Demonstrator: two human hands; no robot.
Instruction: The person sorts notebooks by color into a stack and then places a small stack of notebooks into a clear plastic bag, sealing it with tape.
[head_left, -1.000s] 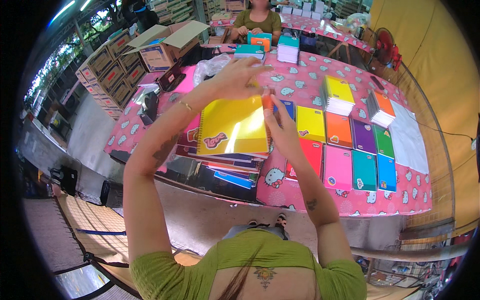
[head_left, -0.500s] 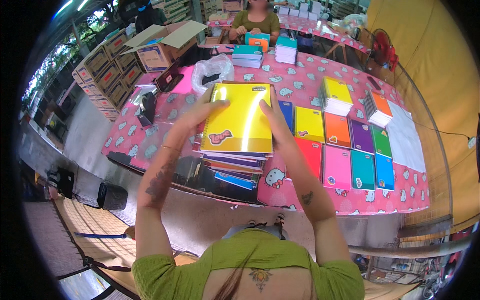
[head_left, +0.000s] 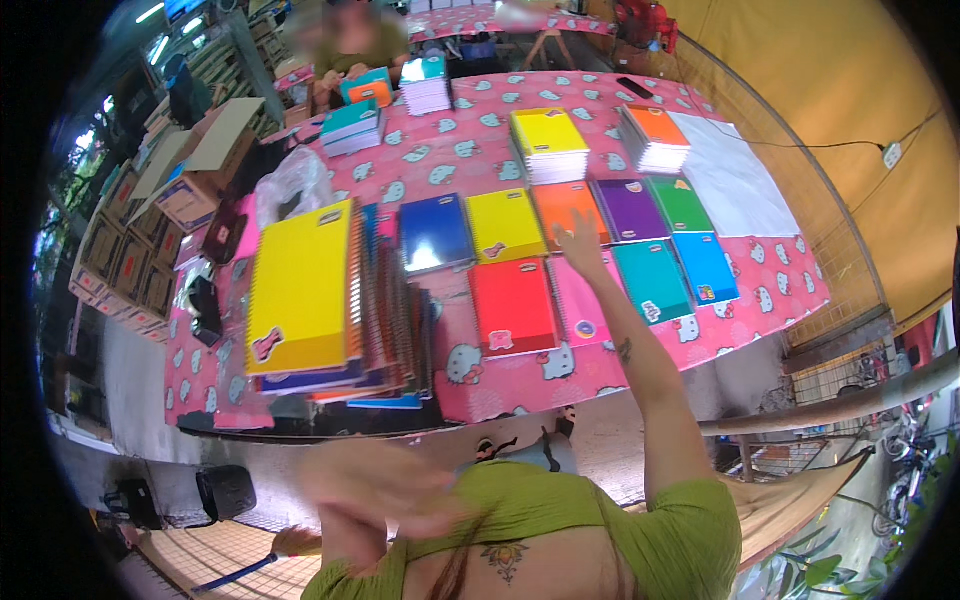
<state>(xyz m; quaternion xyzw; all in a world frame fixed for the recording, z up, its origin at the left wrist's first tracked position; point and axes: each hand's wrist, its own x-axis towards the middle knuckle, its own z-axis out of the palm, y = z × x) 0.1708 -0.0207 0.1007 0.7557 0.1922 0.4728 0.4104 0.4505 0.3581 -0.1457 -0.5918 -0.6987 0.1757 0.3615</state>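
Nearest the chest, the left hand point(head_left: 385, 490) is badly blurred, so whether it's spread or closed can't be told. The tall notebook stack point(head_left: 305, 290), topped with yellow, is parked close to the front edge of the bench point(head_left: 515, 390). Some pink cloth point(head_left: 452, 310) is left showing between it and the red notebook point(head_left: 513, 305). Farther in, the right hand point(head_left: 580, 243) is held fingers-spread over the orange notebook point(head_left: 560, 197), contact unclear. More patterned cloth is left showing behind the rows, toward the teal-topped stacks point(head_left: 427, 88).

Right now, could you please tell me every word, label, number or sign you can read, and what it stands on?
Leftmost yellow notebook: corner label, too small to read; pink sticker, blurred.
Front-row teal notebook: corner label, too small.
Stacked cardboard boxes: printing, too small and blurred.
No text is clearly readable.
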